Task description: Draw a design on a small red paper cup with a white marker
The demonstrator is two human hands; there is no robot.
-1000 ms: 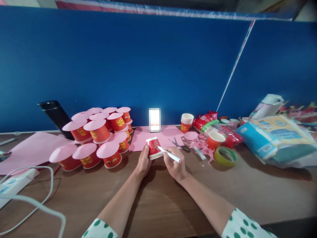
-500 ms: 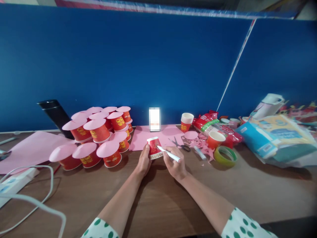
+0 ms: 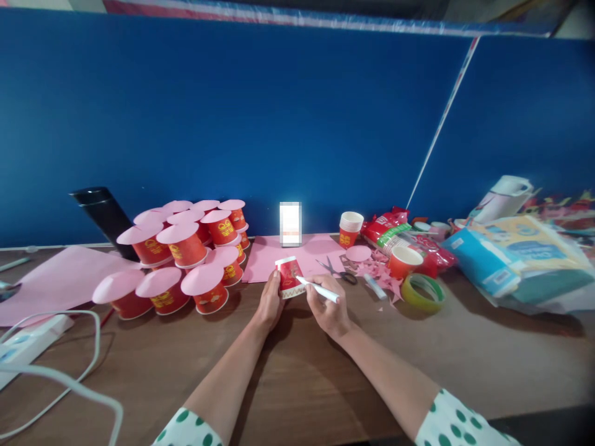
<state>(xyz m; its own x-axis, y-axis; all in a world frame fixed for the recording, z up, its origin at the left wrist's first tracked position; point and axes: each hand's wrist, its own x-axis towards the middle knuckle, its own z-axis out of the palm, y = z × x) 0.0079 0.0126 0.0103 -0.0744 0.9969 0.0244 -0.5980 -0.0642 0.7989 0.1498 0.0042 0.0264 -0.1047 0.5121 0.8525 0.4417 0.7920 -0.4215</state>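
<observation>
A red paper cup (image 3: 289, 276) with a white rim is upside down in my left hand (image 3: 269, 302), whose fingers close round its left side. A zigzag line runs along the white band near its lower edge. Pinched in my right hand (image 3: 329, 310) is a white marker (image 3: 323, 290), its tip at the cup's right side. Behind the cup lies a sheet of pink paper (image 3: 264, 260). A pair of scissors (image 3: 338, 271) rests open just right of the hands.
Several red cups with pink paper cones (image 3: 204, 280) stand stacked at left, before a black flask (image 3: 105, 214). At right are stacked cups (image 3: 349, 230), pink scraps (image 3: 383, 272), a glue stick (image 3: 374, 287), a tape roll (image 3: 424, 303) and a blue package (image 3: 520, 266). A white cable (image 3: 97, 347) curls at front left.
The marker tip has shifted slightly right and down along the cup. The cup has turned a little in my left hand. Everything else stays where it was.
</observation>
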